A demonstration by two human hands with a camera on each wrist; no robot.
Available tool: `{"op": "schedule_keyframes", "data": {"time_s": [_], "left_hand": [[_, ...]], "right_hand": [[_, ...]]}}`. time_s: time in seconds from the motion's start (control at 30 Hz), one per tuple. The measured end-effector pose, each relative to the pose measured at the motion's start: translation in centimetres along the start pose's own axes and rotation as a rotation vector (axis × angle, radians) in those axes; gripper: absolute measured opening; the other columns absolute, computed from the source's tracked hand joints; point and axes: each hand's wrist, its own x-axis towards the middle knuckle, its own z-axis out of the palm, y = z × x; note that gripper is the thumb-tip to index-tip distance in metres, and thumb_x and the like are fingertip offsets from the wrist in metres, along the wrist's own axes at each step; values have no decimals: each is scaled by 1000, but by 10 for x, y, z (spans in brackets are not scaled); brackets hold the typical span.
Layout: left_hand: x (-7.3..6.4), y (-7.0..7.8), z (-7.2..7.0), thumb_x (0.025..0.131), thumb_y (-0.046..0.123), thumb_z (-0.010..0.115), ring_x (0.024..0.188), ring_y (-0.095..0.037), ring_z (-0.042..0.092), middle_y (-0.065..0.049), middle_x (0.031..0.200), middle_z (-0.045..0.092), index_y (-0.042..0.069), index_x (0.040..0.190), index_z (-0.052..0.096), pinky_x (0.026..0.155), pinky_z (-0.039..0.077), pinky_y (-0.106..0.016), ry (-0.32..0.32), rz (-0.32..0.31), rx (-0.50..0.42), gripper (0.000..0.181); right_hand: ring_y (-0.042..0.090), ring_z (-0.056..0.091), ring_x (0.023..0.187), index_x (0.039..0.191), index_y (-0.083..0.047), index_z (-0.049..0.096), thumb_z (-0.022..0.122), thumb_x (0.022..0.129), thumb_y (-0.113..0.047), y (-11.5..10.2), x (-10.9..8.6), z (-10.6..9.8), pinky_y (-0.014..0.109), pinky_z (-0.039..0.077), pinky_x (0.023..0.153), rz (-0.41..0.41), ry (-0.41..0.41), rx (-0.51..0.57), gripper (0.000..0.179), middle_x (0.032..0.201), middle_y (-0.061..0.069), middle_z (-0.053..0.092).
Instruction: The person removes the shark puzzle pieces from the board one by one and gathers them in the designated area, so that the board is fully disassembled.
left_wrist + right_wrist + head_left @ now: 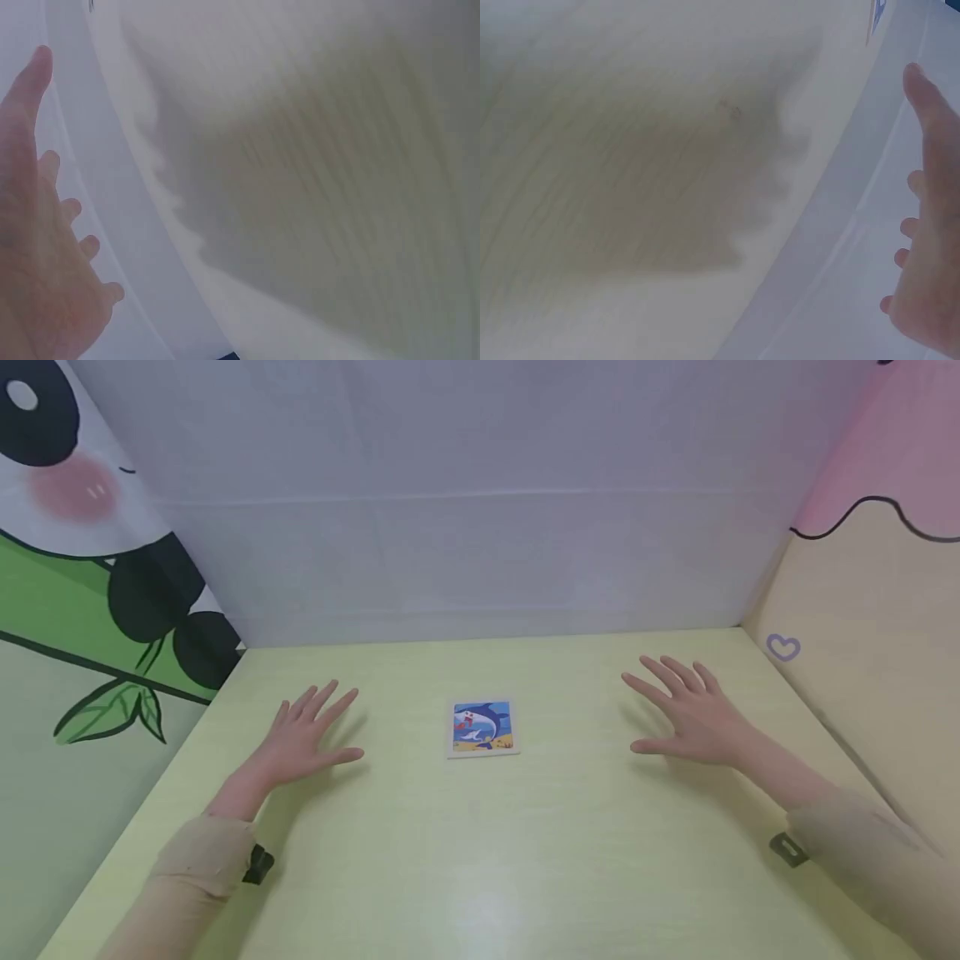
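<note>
Card (482,727) in the head view, lying flat mid-table (480,835) between your hands, touched by neither. Your left hand (303,739) hovers on one side, fingers fanned and empty; your right hand (693,718) mirrors it, a touch farther off, just as empty. Trouble spot: that rim looks thin, so fingertips coming in from above would probably skid over it, and one hand landing first could spin the card or shove it across the smooth top. If the inside is loose pieces — you can't tell from this — a steep tilt might spill them. Watch the black straps (259,865) under your cuffs too; a low sweep could snag them on the wood.

Over to the left wrist: thumb up, fingertips peeking past the palm, nothing in the grasp, a broad shadow on the table. That shadow lies apart from the hand, so misjudging height is a risk — come down too hard and you'd jam your fingertips.

Right wrist now: fingers extended, holding nothing, and a sliver of blue at the top edge, likely the card. With so little showing, a crooked pinch could go unnoticed from this side.
</note>
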Motion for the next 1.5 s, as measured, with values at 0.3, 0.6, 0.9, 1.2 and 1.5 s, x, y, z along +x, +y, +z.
{"op": "schedule_keyframes", "data": {"time_s": [0.3, 0.6, 0.9, 1.2, 1.5], "left_hand": [[10, 26, -2, 87, 59, 64, 144, -51, 22, -19, 163, 18, 27, 159, 19, 110, 22, -71, 6, 28, -117, 91], [28, 49, 3, 88, 52, 68, 145, -47, 26, -20, 161, 23, 21, 159, 21, 111, 27, -70, -36, 32, -273, 90], [46, 75, 31, 86, 32, 75, 127, -46, 47, -31, 148, 38, 6, 154, 29, 104, 40, -62, -49, 57, -394, 86], [55, 106, 34, 89, 28, 74, 120, -41, 57, -26, 142, 46, 3, 153, 30, 99, 50, -51, -119, -16, -531, 81], [60, 119, 41, 84, 19, 78, 112, -34, 63, -24, 145, 44, 2, 151, 35, 92, 56, -40, -82, -82, -647, 81]], "right_hand": [[39, 24, 147, 156, -25, 29, 66, 80, -67, -13, 24, -1, 68, 17, 114, -47, -23, 14, 95, 162, 13, 26], [36, 23, 149, 157, -24, 27, 67, 81, -65, -29, 46, 5, 65, 16, 116, -60, -23, 62, 95, 163, 11, 25], [34, 34, 143, 155, -17, 32, 69, 82, -60, -40, 66, 11, 59, 26, 113, -143, 50, 83, 92, 159, 11, 34], [35, 38, 141, 155, -16, 31, 68, 84, -61, -54, 84, 22, 58, 28, 114, -156, -8, 116, 92, 156, 12, 38], [35, 37, 141, 156, -17, 29, 66, 85, -61, -71, 108, 28, 58, 28, 115, -133, -92, 168, 91, 151, 13, 41]]}}
